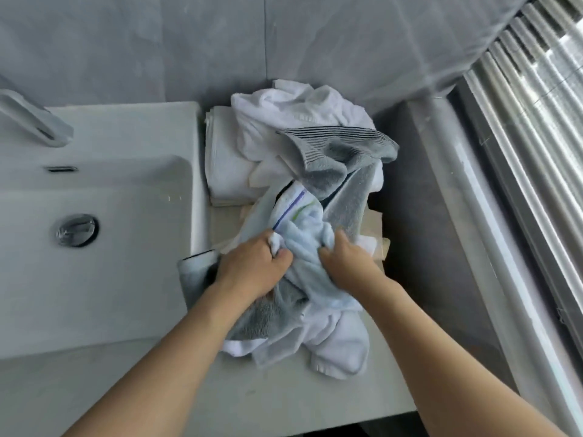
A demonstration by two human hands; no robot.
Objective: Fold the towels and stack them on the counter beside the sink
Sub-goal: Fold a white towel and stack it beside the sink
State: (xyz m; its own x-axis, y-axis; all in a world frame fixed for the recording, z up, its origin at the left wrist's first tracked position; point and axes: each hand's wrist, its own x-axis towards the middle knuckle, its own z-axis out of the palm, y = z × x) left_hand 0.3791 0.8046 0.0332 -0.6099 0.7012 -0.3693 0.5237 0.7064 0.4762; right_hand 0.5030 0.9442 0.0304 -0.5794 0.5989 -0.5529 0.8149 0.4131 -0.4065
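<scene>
A heap of crumpled towels lies on the counter right of the sink. On top is a pale blue towel with a blue stripe. My left hand grips its left part in a fist. My right hand grips its right part, fingers dug into the cloth. A grey striped towel sits behind it, and a big white towel is bunched at the back. A folded white towel lies flat at the back left. Another grey towel and a white one lie under my wrists.
The faucet stands at the sink's back left and the drain plug in its basin. A grey tiled wall closes the back. A window ledge and slatted blinds run along the right.
</scene>
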